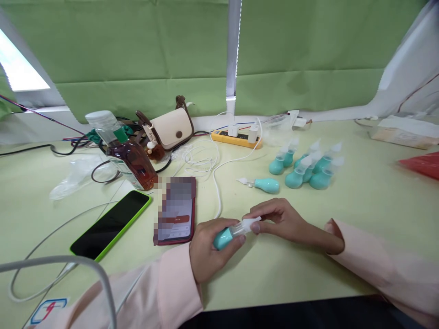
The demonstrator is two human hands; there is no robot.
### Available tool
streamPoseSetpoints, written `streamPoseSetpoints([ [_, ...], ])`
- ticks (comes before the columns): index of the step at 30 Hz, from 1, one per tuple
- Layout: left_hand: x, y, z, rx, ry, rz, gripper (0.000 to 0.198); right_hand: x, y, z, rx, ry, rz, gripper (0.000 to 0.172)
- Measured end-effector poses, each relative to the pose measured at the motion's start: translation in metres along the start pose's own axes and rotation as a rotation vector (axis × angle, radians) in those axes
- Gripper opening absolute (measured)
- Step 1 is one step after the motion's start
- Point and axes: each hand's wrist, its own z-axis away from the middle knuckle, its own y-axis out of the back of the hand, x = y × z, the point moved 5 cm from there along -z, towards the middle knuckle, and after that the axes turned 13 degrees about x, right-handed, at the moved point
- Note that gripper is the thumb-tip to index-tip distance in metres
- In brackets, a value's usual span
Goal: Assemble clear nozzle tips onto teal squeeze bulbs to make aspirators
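My left hand (pixel 210 246) is wrapped around a nasal aspirator (pixel 223 238) with a teal bulb and a clear tube. At its front end, my right hand (pixel 276 220) pinches the soft white tip (pixel 252 224) between thumb and fingers. The aspirator is tilted, its tip pointing to the right and slightly up. Just beyond my right hand another nasal aspirator (pixel 266 185) lies on its side, tip to the left. Farther back on the right, several more teal aspirators (pixel 320 179) stand upright in a group on their bulbs.
On the pale green table (pixel 274 278) left of my hands lie a red-cased phone (pixel 180 212) and a green-cased phone (pixel 111 224). Behind them are a bottle of brown liquid (pixel 132 162), a cream handbag (pixel 171 128), white cables and a yellow power strip (pixel 221 135). A red bag (pixel 423 164) lies far right.
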Motion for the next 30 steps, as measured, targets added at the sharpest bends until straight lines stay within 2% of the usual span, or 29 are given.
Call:
streamPoseSetpoints([
  [2, 0.000, -0.001, 0.000, -0.016, 0.008, -0.012, 0.016, 0.003, -0.002, 0.000, 0.011, -0.024, -0.024, 0.016],
  [7, 0.004, -0.003, 0.002, -0.090, -0.107, -0.051, 0.015, 0.003, -0.007, 0.001, -0.052, -0.079, -0.034, 0.024],
  [12, 0.006, 0.000, 0.002, -0.017, -0.236, -0.060, 0.016, -0.001, -0.011, 0.003, -0.053, -0.086, -0.081, 0.027],
  [15, 0.006, 0.001, -0.001, 0.032, -0.276, -0.069, 0.016, 0.001, -0.011, 0.003, 0.038, -0.085, -0.132, 0.025],
  [17, 0.004, 0.001, -0.005, 0.066, -0.250, -0.075, 0.021, 0.004, -0.009, 0.001, 0.126, -0.074, -0.156, 0.024],
  [20, 0.002, -0.002, -0.008, 0.069, -0.204, -0.139, 0.034, 0.008, -0.006, -0.002, 0.230, -0.030, -0.131, 0.026],
  [24, 0.001, -0.010, -0.009, 0.048, -0.204, -0.197, 0.030, 0.011, 0.002, -0.007, 0.354, 0.058, -0.013, 0.030],
  [30, 0.003, -0.017, -0.010, 0.055, -0.220, -0.153, 0.032, 0.010, 0.012, -0.012, 0.389, 0.114, 0.016, 0.035],
])
